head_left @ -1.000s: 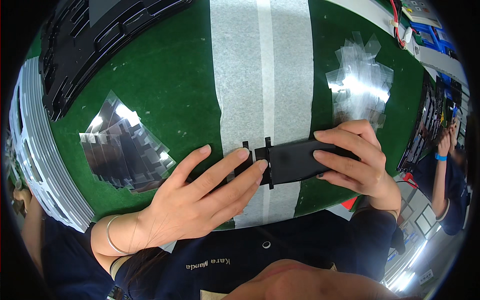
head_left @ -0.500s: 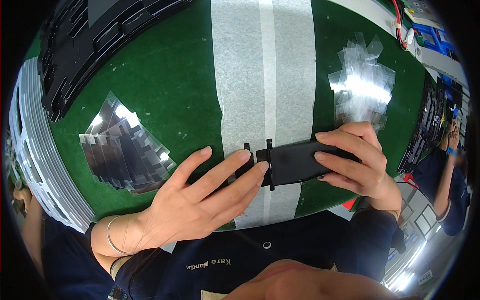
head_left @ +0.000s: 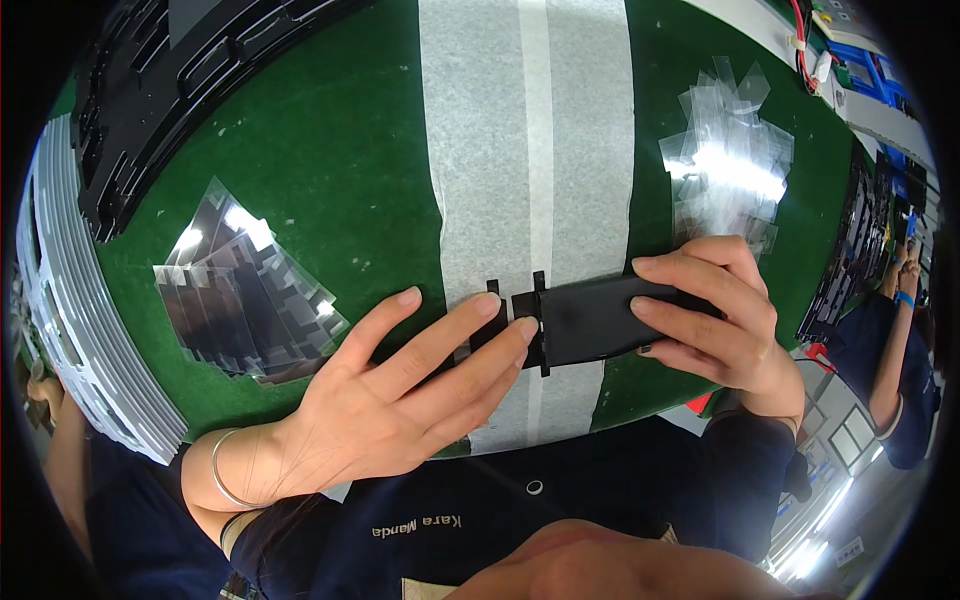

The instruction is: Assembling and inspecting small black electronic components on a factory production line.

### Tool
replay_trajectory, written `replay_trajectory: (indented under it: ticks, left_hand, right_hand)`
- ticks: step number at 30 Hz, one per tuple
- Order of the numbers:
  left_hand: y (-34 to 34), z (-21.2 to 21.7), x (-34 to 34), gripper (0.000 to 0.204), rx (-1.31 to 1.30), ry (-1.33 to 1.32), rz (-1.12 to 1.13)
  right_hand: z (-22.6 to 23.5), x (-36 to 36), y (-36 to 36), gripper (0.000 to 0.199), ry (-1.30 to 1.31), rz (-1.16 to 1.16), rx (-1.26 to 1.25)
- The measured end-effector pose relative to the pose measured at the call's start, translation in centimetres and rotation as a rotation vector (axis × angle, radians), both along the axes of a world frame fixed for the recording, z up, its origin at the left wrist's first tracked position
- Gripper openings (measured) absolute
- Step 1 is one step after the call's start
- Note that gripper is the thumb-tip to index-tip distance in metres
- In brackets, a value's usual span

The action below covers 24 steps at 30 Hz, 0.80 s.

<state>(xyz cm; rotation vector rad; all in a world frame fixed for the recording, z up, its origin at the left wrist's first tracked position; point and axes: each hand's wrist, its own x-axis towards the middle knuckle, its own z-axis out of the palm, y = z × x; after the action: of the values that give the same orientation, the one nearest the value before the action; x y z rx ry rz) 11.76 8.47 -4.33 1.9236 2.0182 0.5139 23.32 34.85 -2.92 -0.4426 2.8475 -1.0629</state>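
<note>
Clock is centred on the view, 12 = far side of bench. Big to small:

- Green bench: fills most of the view.
- Pale paper strip: runs 12 to 6 down the bench, lighter band along its length.
- Black moulded tray: 10 o'clock, bench edge.
- Pale tray stack: 9 o'clock, out at the rim, several layers.
- Left hand: between 7 and 8. Fingers part spread and bent, two tips down on the dark parts near centre. Thumb hidden, so can't tell if it's gripping underneath.
- Dark film pieces: 9 o'clock, fanned and overlapping, between pale stack and left hand.
- Clear film pile: 2 o'clock, loose overlapping strips, strong glare.
- Right hand: 3 o'clock, just below the clear pile. Fingers curled closed over the black panel's outer end; it has hold of it.
- Black panel: between 3 and 4, near centre. Flat, inner end over the paper strip, outer end past it over green. Can't tell if it's resting or lifted.
- Black crossbar: at the panel's inner end, roughly along 12–6, beside the left fingertips.
- Black tab: just past the left fingertips, toward 12.
</note>
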Motion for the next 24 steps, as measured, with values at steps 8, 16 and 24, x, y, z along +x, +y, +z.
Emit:
replay_trajectory:
  ticks: [8,16,24]
  left_hand:
    - [0.11,0.08,0.12,0.054,-0.008,-0.028,0.031]
    - [0.17,0.24,-0.01,0.054,-0.028,-0.039,0.008]
    - [0.17,0.36,0.06,0.056,-0.039,-0.052,0.006]
  right_hand:
    - [0.1,-0.07,0.05,0.039,0.008,-0.011,-0.009]
    - [0.09,0.05,-0.18,0.04,0.011,-0.025,0.013]
    - [0.11,0.17,-0.21,0.039,0.009,-0.028,0.012]
